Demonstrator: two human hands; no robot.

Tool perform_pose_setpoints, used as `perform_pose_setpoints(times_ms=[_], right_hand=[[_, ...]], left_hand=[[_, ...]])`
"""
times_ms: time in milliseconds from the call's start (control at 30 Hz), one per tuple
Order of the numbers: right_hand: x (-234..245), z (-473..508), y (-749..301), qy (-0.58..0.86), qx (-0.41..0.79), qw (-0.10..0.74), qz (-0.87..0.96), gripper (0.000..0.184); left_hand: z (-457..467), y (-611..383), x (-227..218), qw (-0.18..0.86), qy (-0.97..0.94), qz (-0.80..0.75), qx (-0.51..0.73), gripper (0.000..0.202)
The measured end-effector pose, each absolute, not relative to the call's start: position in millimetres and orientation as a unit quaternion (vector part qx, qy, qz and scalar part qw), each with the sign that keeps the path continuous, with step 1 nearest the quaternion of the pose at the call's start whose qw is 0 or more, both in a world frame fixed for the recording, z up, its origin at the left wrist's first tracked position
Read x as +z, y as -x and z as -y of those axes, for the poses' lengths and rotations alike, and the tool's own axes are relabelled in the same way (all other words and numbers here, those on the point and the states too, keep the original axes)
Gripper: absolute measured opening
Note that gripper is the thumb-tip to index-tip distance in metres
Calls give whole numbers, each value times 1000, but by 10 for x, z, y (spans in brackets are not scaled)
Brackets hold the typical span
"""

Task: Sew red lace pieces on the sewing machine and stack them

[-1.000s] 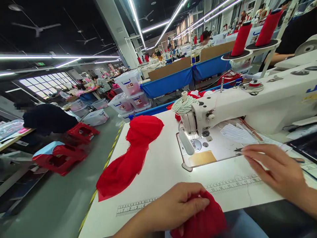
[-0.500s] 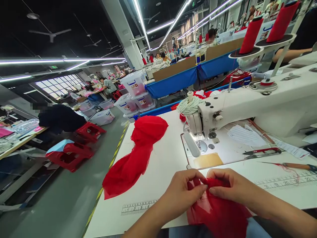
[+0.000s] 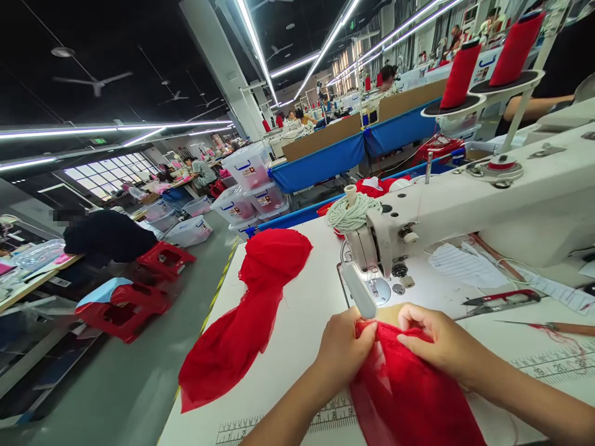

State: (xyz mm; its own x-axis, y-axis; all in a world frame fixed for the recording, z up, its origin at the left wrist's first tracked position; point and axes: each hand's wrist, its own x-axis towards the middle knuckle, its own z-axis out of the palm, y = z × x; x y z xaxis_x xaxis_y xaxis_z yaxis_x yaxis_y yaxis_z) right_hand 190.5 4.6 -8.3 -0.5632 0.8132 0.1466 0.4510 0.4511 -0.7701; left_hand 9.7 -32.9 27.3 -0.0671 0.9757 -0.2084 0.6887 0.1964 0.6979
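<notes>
Between my hands hangs a sheer red fabric piece (image 3: 409, 384), its upper edge held just in front of the sewing machine (image 3: 372, 241). My left hand (image 3: 344, 347) pinches that edge between thumb and fingers, close to the pale bar by the needle area. My right hand (image 3: 432, 341) grips the same fabric a little to the right, thumb against curled fingers. The lower part drapes over the table's front edge. A second red fabric piece (image 3: 251, 310), rounded at its far end, lies on the white table (image 3: 307, 359) to the left.
Thread snips (image 3: 506, 300) and a wooden-handled pointed tool (image 3: 567, 328) lie right of my hands. Red thread cones (image 3: 460, 77) stand on the machine's holder. A coil of pale cord (image 3: 351, 214) rests on the machine head. Plastic bins (image 3: 248, 167) and red stools (image 3: 121, 310) are beyond; a person sits left.
Both hands have moved forward toward the machine, bringing the red fabric's edge up near the needle area. The fabric is more spread out, and the view has shifted slightly.
</notes>
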Motion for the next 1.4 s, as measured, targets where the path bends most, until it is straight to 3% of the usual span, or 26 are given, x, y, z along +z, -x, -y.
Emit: perform_pose_setpoints(times_ms=[233,433,533,633,767,867,1033,1400], right_hand=[[-88,-297,-1930,343,113,329,872,29],[-147,-330,-1885,201,-11,322,925,30],[-205,-367,-1911,228,-8,319,920,35],[-267,-385,-1925,246,7,329,912,41],[-326,-374,-1912,270,9,343,899,41],[-307,-368,-1909,270,0,348,898,42],[-205,-373,-1915,285,16,330,900,40],[-166,-407,-1910,301,30,344,889,33]], left_hand=[[-14,-160,234,283,-608,-720,178,5],[-118,-153,282,244,-630,-723,146,5],[-133,-117,306,205,-621,-746,129,5],[-52,-93,233,85,-646,-745,145,16],[168,-85,-86,-39,-782,-593,189,30],[287,-70,-317,-143,-821,-532,147,46],[289,-23,-343,-166,-829,-523,102,57],[256,-32,-303,-169,-825,-520,145,52]])
